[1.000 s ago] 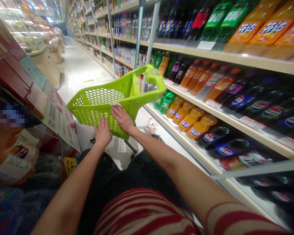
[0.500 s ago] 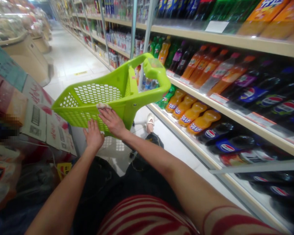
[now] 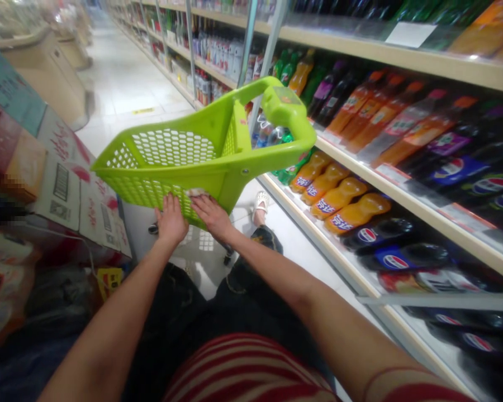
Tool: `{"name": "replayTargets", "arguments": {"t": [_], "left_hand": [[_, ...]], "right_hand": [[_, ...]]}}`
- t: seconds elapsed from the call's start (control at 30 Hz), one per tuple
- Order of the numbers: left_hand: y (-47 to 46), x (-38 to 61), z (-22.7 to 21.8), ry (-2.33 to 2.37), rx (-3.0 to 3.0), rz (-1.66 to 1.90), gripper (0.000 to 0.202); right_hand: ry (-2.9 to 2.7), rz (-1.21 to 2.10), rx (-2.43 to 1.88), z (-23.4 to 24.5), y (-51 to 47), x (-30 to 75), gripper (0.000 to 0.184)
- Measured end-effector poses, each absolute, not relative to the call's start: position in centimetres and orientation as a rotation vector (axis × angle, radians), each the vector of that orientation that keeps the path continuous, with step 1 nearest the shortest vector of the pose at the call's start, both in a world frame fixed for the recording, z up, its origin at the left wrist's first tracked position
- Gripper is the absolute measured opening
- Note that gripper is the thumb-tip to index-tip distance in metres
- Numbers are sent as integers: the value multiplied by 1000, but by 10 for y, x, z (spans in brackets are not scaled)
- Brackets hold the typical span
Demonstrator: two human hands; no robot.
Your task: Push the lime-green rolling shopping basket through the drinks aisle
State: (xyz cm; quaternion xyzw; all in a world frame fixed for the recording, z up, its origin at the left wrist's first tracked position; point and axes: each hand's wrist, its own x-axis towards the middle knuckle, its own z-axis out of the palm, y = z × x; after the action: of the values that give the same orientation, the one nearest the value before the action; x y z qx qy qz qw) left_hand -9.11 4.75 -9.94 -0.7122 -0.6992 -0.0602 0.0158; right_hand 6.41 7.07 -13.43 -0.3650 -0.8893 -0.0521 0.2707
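A lime-green shopping basket cart (image 3: 180, 174) with honeycomb-shaped holes is tilted in front of me, its thick looped handle pointing right. My right hand (image 3: 213, 216) lies on the near side wall, pressing a small pale cloth (image 3: 196, 192) against the plastic under its fingers. Just left of it, my left hand (image 3: 172, 219) rests flat with fingers stretched out on the perforated part of the same wall. The inside of the basket that shows holds nothing visible.
On the right, shelves (image 3: 360, 159) carry rows of soda bottles, with orange bottles (image 3: 339, 204) on a lower level. Stacked cartons (image 3: 73, 178) stand close on the left. A tiled aisle (image 3: 117, 84) runs ahead past a beige counter (image 3: 50, 72).
My right hand with the cloth has slid from near the rim to lower on the side wall. The basket and both hands appear further right in view.
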Motion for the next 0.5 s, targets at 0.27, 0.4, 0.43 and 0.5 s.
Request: {"name": "replayTargets", "arguments": {"t": [0.27, 0.4, 0.43, 0.5], "left_hand": [[47, -86, -103, -2123, -2263, -163, 66], [49, -93, -103, -2172, -2218, -154, 67], [49, -97, -101, -2183, -2204, -158, 67], [49, -104, -99, -2188, -2179, -178, 69]], "right_hand": [[-2164, -233, -825, -116, 79, 52, 41], [-2160, -251, -802, -88, 100, 29, 43], [-2184, -242, -815, -88, 105, 27, 43], [-2252, -224, -835, -98, 111, 29, 43]]}}
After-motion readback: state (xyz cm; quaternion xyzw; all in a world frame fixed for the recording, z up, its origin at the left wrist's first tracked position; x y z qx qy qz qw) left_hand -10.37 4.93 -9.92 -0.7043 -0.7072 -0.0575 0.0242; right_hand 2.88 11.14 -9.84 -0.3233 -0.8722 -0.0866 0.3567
